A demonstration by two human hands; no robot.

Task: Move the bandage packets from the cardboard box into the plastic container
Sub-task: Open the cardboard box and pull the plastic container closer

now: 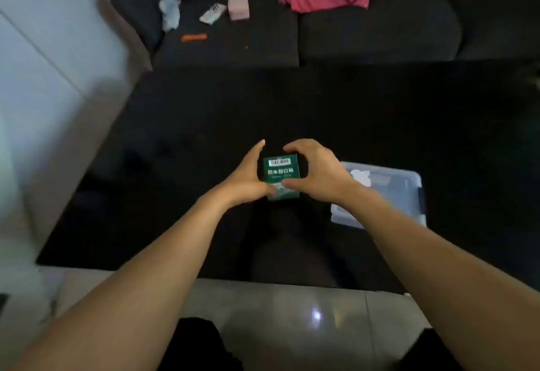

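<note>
Both hands are on the small green cardboard box (pixel 281 176), held just above the middle of the black tabletop (pixel 181 148), a little toward its near edge. The left hand (pixel 247 179) cups the box's left side, fingers fairly straight along it and the thumb pressed at the near lower corner. The right hand (pixel 317 172) curls over the far right corner, its thumb meeting the same near end, where a pale flap seems to sit. From here that looks like the end about to be opened, though the blur hides whether the flap is already lifted.

The box is squat, printed card, matte, with a white barcode label near its far edge and white lettering below; its long axis runs roughly away from the person. No bandage packets are visible yet.

The clear plastic container (pixel 409 192) lies to the right of the box, just beyond the right forearm and near the tabletop's right near part. It is rectangular, translucent, thin-walled, with something pale inside. The right hand is plainly the nearer one for carrying packets across.
</note>
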